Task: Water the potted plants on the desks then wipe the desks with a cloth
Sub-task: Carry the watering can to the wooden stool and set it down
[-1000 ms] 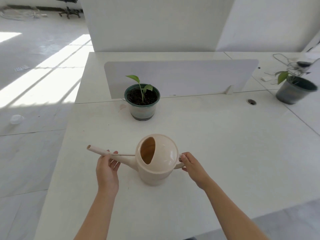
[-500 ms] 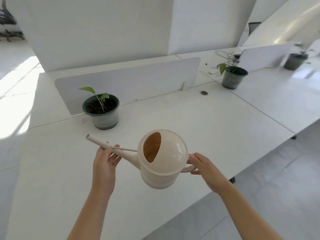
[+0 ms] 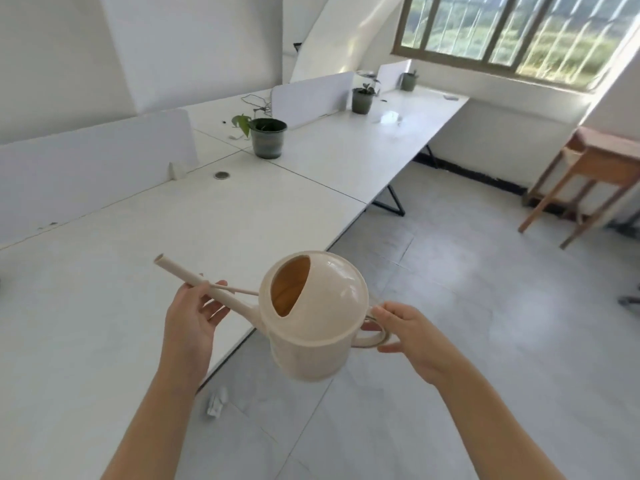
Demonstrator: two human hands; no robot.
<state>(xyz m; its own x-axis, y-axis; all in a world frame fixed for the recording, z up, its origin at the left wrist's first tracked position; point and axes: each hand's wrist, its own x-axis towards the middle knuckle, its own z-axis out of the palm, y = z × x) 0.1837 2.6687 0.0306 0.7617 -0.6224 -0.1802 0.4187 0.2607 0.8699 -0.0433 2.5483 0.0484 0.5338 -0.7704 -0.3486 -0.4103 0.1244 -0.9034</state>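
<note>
The person is holding the cream plastic watering can (image 3: 311,317) in the air above the near table (image 3: 104,271) edge, right hand (image 3: 412,336) gripping its loop handle (image 3: 372,336) and left hand (image 3: 190,317) lightly pinching the spout (image 3: 194,277). The can is looking rigid, smooth and possibly slosh-heavy, so the handle is seeming the surest hold.

A watering can (image 3: 311,317) is held over the surface's (image 3: 104,289) right edge, left grip (image 3: 190,320) under its spout, right grip (image 3: 412,337) on its handle. Behind it, the nearest pot (image 3: 268,138), middle pot (image 3: 362,100) and farthest pot (image 3: 408,81) line the surface toward the window (image 3: 512,29). A wooden table (image 3: 602,161) stands on the floor at far right.
</note>
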